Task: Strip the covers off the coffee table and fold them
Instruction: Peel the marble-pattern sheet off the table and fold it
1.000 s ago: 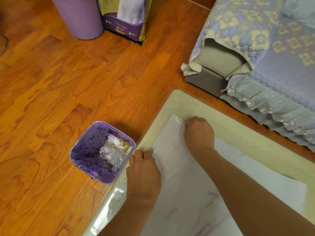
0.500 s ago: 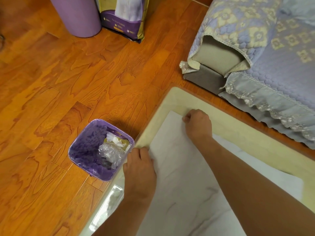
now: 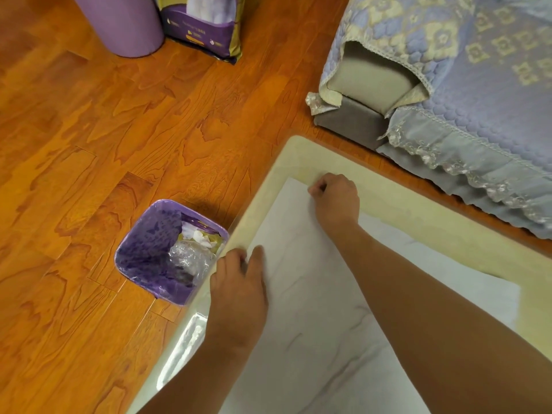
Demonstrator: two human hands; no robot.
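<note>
Presently, a white marble-patterned cover [image 3: 313,309] is being held flat on the cream table [image 3: 388,189], set in from the table's far corner so that a cream border is being left bare along both edges. The cover's far corner is being pinched by the right hand [image 3: 336,200], whose fingers [image 3: 316,189] are being kept curled tight over that corner. The cover's left edge is being gripped by the left hand [image 3: 239,282] near the left edge of the table, with the fingers [image 3: 230,258] being curled down over the cover's edge and the thumb being laid on top. A purple waste bin [image 3: 149,258] holding crumpled plastic and paper is being seen on the wooden floor [image 3: 89,144], just beside the left edge of the table. A sofa under a lilac quilted cover [image 3: 463,70] is being seen beyond the far edge, and a purple bag [image 3: 203,25] is standing farther off on the floor.
</note>
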